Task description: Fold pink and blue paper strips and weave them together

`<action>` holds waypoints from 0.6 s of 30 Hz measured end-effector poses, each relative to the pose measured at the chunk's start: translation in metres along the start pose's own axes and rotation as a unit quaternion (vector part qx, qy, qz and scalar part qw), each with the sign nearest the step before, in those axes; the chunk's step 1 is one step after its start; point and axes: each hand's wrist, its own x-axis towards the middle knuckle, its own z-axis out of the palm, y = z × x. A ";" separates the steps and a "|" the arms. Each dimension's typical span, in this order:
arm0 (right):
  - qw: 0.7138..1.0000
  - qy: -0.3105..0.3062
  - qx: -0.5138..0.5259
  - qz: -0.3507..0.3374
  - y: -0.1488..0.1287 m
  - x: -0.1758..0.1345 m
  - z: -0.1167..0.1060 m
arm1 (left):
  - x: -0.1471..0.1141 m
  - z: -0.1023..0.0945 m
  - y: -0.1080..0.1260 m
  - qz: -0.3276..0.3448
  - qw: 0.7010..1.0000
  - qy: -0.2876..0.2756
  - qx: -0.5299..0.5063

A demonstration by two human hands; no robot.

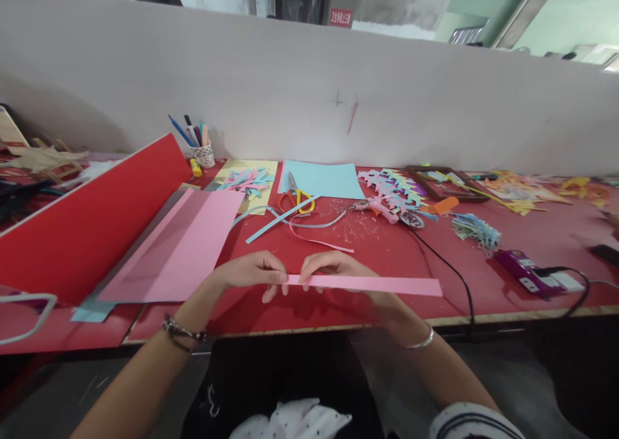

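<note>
A long pink paper strip (372, 283) stretches sideways just above the front of the red table. My left hand (254, 273) pinches its left end between thumb and fingers. Close beside it, my right hand (331, 266) grips the same strip between thumb and fingertips, and the rest runs out to the right across my wrist. Beyond my hands lie a blue paper strip (271, 225) and a thin curled pink strip (319, 241). Scissors (296, 197) with red and yellow handles rest behind them, partly under the blue strip.
Pink paper sheets (188, 239) and a tilted red board (106, 213) are at left. A pen cup (204, 154) stands by the partition. A pink glue gun (382, 208) lies near folded paper chains (396, 187). Its black cord trails toward a purple power strip (527, 273).
</note>
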 end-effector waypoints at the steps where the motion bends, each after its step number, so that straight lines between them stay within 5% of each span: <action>1: 1.000 -0.012 -0.010 0.011 -0.002 0.004 0.000 | 0.003 -0.002 -0.001 0.003 1.000 -0.016 -0.011; 8: 0.996 -0.057 -0.064 0.026 0.007 0.035 -0.018 | 0.023 -0.021 -0.007 0.008 0.998 -0.020 -0.051; 14: 0.986 0.141 -0.090 0.010 0.011 0.048 -0.044 | 0.031 -0.039 -0.001 -0.013 0.995 0.085 -0.044; 18: 0.967 0.221 -0.122 0.016 0.018 0.045 -0.058 | 0.032 -0.042 -0.006 -0.023 0.992 0.123 -0.031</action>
